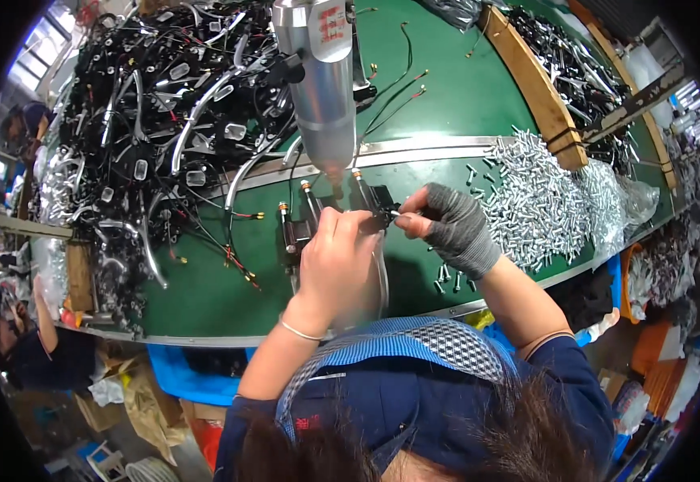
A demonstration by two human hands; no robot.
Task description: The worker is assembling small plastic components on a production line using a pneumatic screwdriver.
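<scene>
My left hand (336, 261), bare with a thin bracelet, is closed round what looks like a brake lever (379, 198) with a black housing, just in front of the upright metal cylinder. Its fingers hide most of the lever's body. My right hand (456, 229), in a grey fingerless glove, pinches a small silver screw (397, 213) between thumb and forefinger, against the side of that housing. Two more black lever bodies with copper-coloured ends, one a brake lever (289, 229), stand left of it, partly behind my left hand.
A metal power-tool cylinder (326, 104) hangs over the green bench (197, 309). Brake levers with wires (189, 96) are heaped at the left. Loose silver screws (538, 205) lie in a pile at the right, beside a wooden board (534, 84) and plastic bag (619, 205). Another person (36, 321) sits far left.
</scene>
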